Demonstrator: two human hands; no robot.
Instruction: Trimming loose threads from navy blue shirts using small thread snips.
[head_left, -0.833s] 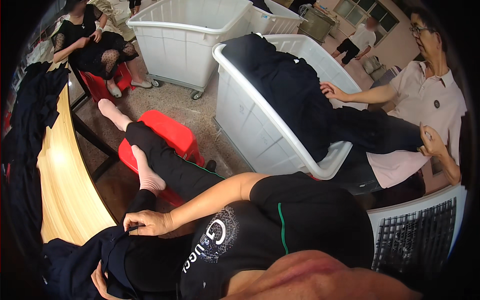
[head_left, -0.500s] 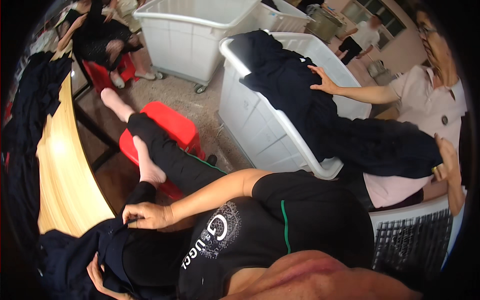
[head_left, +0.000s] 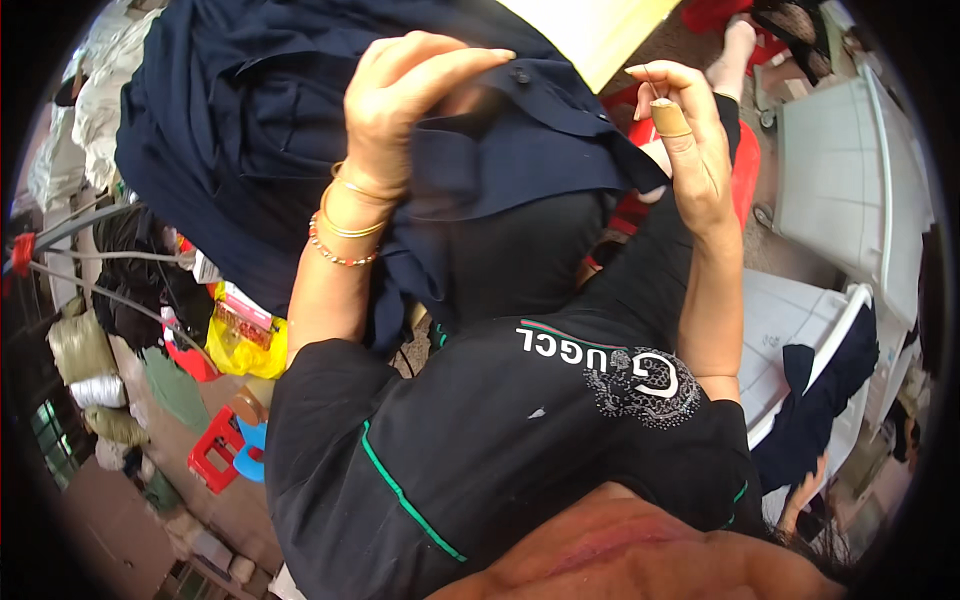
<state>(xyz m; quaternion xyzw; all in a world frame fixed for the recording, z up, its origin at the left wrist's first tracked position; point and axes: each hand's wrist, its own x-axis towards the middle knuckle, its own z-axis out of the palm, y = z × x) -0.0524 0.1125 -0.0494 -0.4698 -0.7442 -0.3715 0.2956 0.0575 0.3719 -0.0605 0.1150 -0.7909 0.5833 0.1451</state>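
- The dark navy garment (head_left: 300, 130) is now lifted in front of the chest; moments ago it lay low on the lap.
- Left hand (head_left: 405, 100) grips its fabric, fingers closed on the cloth.
- Right hand (head_left: 690, 140), raised from the lap, pinches a thin needle (head_left: 652, 82); sewing seems underway.
- White bin (head_left: 850, 180) stands further right.

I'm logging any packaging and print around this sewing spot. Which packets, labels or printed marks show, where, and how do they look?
Plastic packet: left of the left forearm, crinkled yellow with a clear red-and-white top.
Shirt print: on the black shirt below the right forearm, white letters beside a round speckled emblem.
No signs or screens.
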